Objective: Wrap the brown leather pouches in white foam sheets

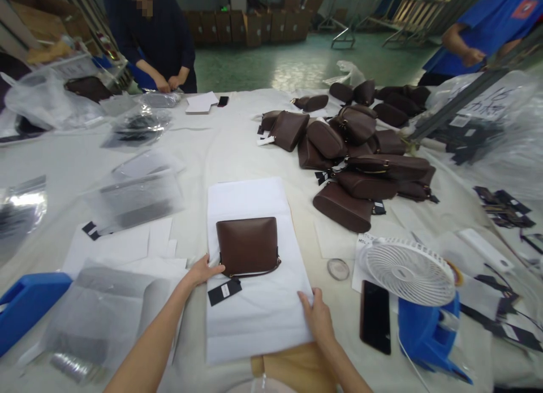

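One brown pouch (248,246) is set flat on white paper (254,331), ahead of and between the two hands, with its thin strap (258,275) lying along the near side. Its black tag (224,292) is left lying outside the pouch, just right of the left hand (204,270), which presumably keeps it from being creased beneath. The left hand is held partly open, thumb stretched to the pouch's near left corner and fingers by the paper's edge, so the pouch seems steadied rather than gripped. The right hand (317,314) is placed at the paper's right edge, thumb and forefinger apart; whether the paper is pinched cannot be told, though it may be kept straight there. To the right of that hand a phone (375,316) and a tilted fan (409,274) are stood, probably for easy reach. Beyond the right hand, more pouches (341,209) are heaped, apparently as a handy stock. Left of the left hand, translucent sleeves (102,314) are spread. Farther ahead, a clear-wrapped bundle (159,99) is handled by a co-worker (156,37).
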`<action>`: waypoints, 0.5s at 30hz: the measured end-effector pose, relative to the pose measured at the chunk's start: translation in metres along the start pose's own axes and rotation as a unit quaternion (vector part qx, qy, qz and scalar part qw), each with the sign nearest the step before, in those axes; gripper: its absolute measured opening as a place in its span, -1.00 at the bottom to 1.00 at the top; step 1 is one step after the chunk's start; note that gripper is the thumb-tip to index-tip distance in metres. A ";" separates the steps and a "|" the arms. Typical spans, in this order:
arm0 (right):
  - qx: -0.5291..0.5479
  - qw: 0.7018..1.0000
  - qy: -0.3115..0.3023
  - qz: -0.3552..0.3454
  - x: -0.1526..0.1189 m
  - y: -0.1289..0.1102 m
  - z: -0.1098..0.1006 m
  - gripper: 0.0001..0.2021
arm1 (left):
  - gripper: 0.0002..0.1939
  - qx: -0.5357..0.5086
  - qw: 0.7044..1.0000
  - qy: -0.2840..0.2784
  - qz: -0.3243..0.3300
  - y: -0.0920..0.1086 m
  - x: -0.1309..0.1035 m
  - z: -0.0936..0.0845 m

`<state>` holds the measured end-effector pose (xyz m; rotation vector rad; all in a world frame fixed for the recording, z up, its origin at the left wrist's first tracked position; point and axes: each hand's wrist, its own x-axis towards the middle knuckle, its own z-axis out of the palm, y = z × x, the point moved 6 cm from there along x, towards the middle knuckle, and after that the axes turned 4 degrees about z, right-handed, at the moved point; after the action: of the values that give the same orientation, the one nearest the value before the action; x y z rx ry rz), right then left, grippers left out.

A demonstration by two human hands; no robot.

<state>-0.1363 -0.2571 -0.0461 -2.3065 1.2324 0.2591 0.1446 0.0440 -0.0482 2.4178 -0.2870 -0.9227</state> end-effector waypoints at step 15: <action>-0.145 0.927 0.188 -0.290 -0.036 -0.008 -0.024 -0.62 | -0.50 0.262 0.920 0.239 0.163 0.037 -0.112 0.054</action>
<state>-0.1522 -0.2398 -0.0086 -2.9564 0.6323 -0.2410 0.0250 0.0326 0.0006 2.8478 -0.8020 -0.0858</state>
